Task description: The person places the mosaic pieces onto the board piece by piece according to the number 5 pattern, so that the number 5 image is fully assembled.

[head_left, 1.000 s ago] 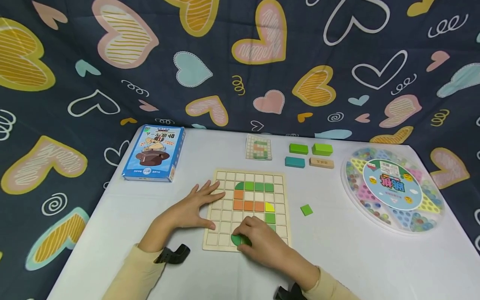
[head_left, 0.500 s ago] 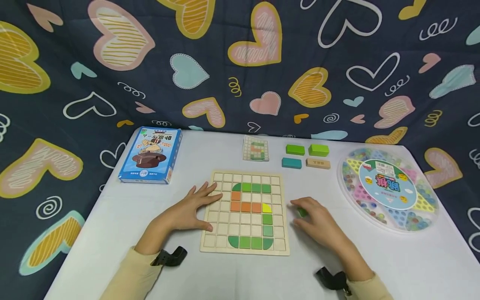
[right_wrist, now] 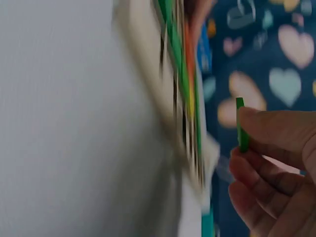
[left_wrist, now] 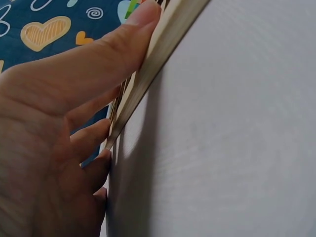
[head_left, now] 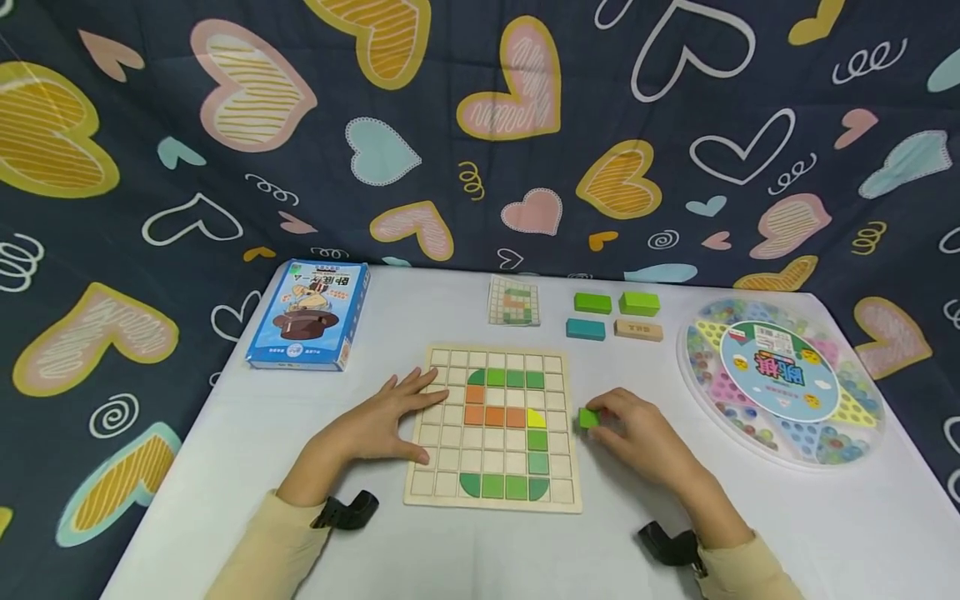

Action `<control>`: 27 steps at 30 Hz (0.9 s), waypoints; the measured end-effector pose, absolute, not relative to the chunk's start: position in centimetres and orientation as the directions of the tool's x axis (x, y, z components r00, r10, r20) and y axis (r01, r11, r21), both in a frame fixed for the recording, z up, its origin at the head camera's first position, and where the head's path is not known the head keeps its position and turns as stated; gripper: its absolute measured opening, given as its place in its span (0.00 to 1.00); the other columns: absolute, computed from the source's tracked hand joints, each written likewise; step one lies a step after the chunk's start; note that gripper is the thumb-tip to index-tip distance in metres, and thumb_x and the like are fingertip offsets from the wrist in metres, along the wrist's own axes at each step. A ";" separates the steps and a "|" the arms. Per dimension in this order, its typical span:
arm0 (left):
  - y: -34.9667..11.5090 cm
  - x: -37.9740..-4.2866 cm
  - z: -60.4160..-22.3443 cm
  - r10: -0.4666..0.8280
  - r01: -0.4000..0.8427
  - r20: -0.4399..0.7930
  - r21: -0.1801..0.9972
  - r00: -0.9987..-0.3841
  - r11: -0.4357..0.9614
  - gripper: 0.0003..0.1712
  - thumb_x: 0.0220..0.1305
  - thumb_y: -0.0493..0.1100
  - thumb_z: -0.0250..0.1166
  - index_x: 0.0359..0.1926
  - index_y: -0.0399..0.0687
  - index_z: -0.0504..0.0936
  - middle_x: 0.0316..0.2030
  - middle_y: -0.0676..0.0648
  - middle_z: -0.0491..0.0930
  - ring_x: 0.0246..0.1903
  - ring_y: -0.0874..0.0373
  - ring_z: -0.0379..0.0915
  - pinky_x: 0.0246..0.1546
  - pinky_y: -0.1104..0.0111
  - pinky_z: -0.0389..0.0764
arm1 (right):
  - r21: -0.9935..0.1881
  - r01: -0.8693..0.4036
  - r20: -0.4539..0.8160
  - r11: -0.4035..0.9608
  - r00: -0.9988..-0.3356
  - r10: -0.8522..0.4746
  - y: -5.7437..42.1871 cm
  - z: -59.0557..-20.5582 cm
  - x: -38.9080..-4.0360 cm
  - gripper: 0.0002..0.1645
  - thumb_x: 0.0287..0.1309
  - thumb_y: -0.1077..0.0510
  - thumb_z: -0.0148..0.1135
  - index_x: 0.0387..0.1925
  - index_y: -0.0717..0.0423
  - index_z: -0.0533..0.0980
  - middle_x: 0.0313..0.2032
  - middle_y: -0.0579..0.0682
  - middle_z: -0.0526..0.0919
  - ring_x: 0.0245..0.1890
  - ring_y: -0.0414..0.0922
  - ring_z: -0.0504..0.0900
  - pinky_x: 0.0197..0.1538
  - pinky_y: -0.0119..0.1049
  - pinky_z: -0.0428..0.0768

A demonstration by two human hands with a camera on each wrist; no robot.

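A pale wooden grid board [head_left: 444, 483] lies flat on the table, with green, orange and yellow tiles set in an S-like curve. My left hand [head_left: 371, 429] rests on its left edge, fingers spread and thumb on the rim, as the left wrist view also shows. Just off the board's right edge, my right hand [head_left: 637, 435] pinches a small green square tile [head_left: 587, 418] between thumb and fingers. In the right wrist view this thin tile [right_wrist: 241, 126] is seen nearly edge-on, apart from the board. The bottom row has green tiles with rounded ones at both ends.
Behind the board lies a small pattern card [head_left: 513, 301]. Green blocks [head_left: 639, 303], a teal block [head_left: 585, 329] and a wooden block [head_left: 638, 330] sit to its right. A blue box [head_left: 307, 315] is at back left, a round marble game case [head_left: 780, 371] at right.
My right hand has left the bottom row of tiles, picked up the loose green square from the table, and brought it leftward to the board's right edge. My left hand has stayed put.
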State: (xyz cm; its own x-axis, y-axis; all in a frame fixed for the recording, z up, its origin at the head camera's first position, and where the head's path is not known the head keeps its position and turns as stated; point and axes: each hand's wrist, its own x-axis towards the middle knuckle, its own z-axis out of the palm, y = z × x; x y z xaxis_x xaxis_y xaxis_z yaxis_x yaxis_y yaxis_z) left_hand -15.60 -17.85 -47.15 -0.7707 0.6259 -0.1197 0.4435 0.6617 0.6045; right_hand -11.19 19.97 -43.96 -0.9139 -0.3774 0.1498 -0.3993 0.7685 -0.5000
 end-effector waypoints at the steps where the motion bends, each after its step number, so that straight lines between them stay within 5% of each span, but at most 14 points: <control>1: -17.8 -15.7 -47.1 0.623 0.444 -0.121 0.599 -0.773 0.667 0.55 0.39 0.62 0.75 0.69 0.56 0.64 0.74 0.48 0.46 0.74 0.47 0.34 0.72 0.46 0.38 | -0.527 -0.428 0.164 0.734 -0.899 -0.407 19.0 -43.8 -11.0 0.15 0.50 0.60 0.70 0.42 0.54 0.80 0.39 0.43 0.81 0.38 0.39 0.79 0.42 0.35 0.80; 12: -17.1 -16.1 -46.9 0.614 0.438 -0.138 0.582 -0.777 0.685 0.54 0.39 0.64 0.74 0.69 0.59 0.64 0.74 0.50 0.47 0.74 0.47 0.35 0.71 0.46 0.42 | -0.509 -0.549 0.043 0.663 -0.786 -0.617 9.7 -44.5 -10.7 0.16 0.55 0.50 0.66 0.45 0.49 0.81 0.39 0.41 0.79 0.35 0.33 0.75 0.41 0.29 0.78; 19: -17.0 -16.1 -46.8 0.606 0.425 -0.149 0.585 -0.781 0.691 0.54 0.38 0.64 0.74 0.69 0.60 0.64 0.74 0.50 0.47 0.74 0.47 0.34 0.71 0.45 0.43 | -0.431 -0.585 0.023 0.687 -0.768 -0.640 8.0 -45.2 -10.9 0.15 0.55 0.51 0.67 0.43 0.50 0.82 0.38 0.41 0.79 0.35 0.33 0.74 0.38 0.25 0.77; 27: -17.1 -16.1 -47.0 0.618 0.444 -0.123 0.590 -0.776 0.675 0.55 0.39 0.64 0.74 0.69 0.59 0.64 0.74 0.49 0.47 0.74 0.47 0.35 0.71 0.46 0.41 | -0.472 -0.566 0.025 0.676 -0.775 -0.632 8.7 -44.9 -11.0 0.18 0.56 0.48 0.65 0.46 0.51 0.81 0.40 0.42 0.79 0.35 0.34 0.74 0.40 0.28 0.77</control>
